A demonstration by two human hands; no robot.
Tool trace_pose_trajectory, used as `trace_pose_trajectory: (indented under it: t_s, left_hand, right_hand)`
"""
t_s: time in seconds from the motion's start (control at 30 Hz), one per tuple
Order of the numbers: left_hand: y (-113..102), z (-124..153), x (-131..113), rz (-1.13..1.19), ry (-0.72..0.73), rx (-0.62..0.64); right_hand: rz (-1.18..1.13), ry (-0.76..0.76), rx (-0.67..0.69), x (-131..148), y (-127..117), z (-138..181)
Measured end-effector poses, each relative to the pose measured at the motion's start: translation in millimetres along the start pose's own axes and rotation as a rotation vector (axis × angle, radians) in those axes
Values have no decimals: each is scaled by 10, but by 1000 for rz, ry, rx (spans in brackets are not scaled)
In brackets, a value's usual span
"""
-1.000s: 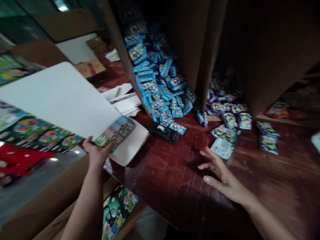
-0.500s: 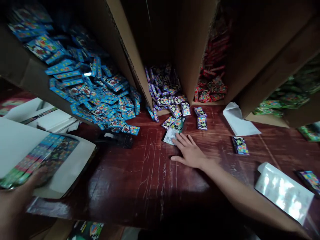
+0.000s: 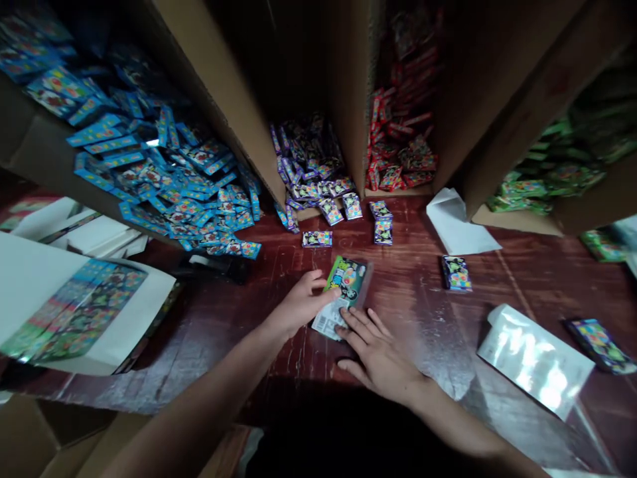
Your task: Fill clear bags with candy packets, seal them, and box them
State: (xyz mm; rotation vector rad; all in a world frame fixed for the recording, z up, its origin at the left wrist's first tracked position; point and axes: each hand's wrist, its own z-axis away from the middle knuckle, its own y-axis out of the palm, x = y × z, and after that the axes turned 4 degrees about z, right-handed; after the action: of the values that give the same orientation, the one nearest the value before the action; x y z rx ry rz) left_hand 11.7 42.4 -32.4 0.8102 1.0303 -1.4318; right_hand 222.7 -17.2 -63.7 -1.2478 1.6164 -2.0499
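Note:
A flat green and black printed packet [image 3: 351, 275] with a clear edge and a white barcode label lies on the table in front of me. My left hand [image 3: 301, 302] grips its left side, thumb on top and fingers curled at the edge. My right hand [image 3: 375, 352] lies mostly flat, fingers stretched, with the fingertips on the lower part of the packet by the label. Just beyond the packet is a small purple candy pack [image 3: 317, 239]. Two more purple packs [image 3: 382, 222] lie together to its right.
Cardboard bins hold piles of blue packs [image 3: 189, 192], purple packs [image 3: 313, 166], red packs [image 3: 403, 159] and green packs [image 3: 527, 186]. At left is an open white box [image 3: 44, 265] of packs in colour rows. A black stapler-like tool [image 3: 213, 269], white paper [image 3: 458, 226] and a shiny sheet [image 3: 537, 358] lie around.
My left hand has left the white box and come to the packet. The packet has been drawn nearer, with my right hand on it. One purple pack beyond now lies apart.

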Motion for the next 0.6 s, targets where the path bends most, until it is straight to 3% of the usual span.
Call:
trace_pose_trajectory:
  t_s: [0.13,0.2,0.27,0.33,0.47,0.6]
  left_hand:
    - [196,-93,-97,-131,59,199]
    - [296,-44,-127,-141,108,302]
    - [403,41,-150,-171,176,381]
    - [498,132,-160,-208,217,440]
    - [581,221,-143,-283,213,451]
    - [550,105,-107,-313,160,484]
  right_hand:
    - [-139,-87,-38,-79,-86,140]
    - [-217,-73,-194,-160,-189,171]
    - [-265,73,-443,-269,-345,167]
    - [-276,226,-595,-384,-534,141]
    - [-243,288,-517,-548,-883,108]
    - [-98,182,-235,-661,-1175,144]
